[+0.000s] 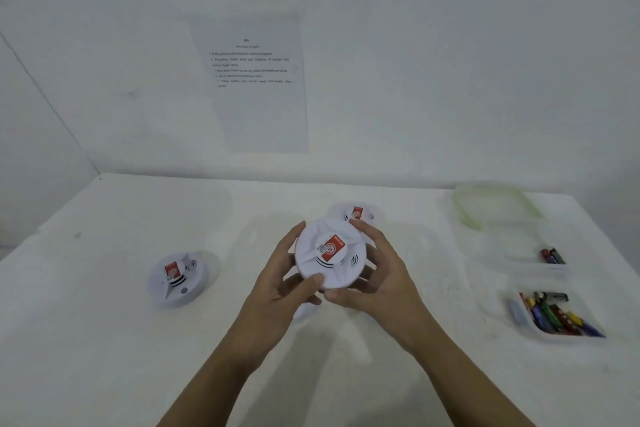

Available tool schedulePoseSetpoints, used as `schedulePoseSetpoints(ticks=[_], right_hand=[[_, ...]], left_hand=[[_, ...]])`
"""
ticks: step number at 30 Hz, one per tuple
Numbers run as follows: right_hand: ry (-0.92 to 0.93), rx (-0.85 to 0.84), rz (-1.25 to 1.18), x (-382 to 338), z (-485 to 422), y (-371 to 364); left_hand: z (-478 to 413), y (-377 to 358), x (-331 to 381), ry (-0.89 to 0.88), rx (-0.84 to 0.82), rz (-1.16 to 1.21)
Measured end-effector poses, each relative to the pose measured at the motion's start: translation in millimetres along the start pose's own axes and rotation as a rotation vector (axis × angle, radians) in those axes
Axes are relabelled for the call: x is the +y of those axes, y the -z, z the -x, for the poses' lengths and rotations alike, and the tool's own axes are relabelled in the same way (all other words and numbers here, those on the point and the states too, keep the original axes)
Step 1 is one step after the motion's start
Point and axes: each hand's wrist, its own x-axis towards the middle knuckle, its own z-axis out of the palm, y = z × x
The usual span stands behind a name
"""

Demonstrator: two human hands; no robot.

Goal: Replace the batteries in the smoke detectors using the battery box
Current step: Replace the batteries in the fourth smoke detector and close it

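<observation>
While a person holds a white smoke detector above the white table, its red label faces up. The left hand grasps its near left edge, and the right hand grasps its right edge. A second detector lies well to the left, and a third detector lies just behind the held one. At right, a clear battery box holds coloured batteries.

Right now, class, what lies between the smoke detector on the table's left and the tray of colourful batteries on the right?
In the head view: the left hand and right hand, holding another smoke detector.
</observation>
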Motion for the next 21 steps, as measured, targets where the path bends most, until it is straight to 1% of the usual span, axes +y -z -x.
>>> schedulePoseSetpoints(ticks=[5, 9, 14, 21], right_hand=[[-0.014, 0.005, 0.069, 13.1, 8.0, 3.2], [-0.002, -0.024, 0.167, 14.8, 9.8, 10.9], [-0.009, -0.058, 0.238, 8.4, 4.9, 19.3], [0.042, -0.033, 0.251, 3.6, 1.1, 16.9]], left_hand=[[8.5, -6.1, -10.0, 0.05, -0.021, -0.014], [10.2, -4.1, -12.7, 0.062, -0.034, -0.046], [9.1, 0.0, -8.6, 0.043, -0.044, -0.055], [4.9, -2.2, -4.6, 0.005, -0.018, 0.001]])
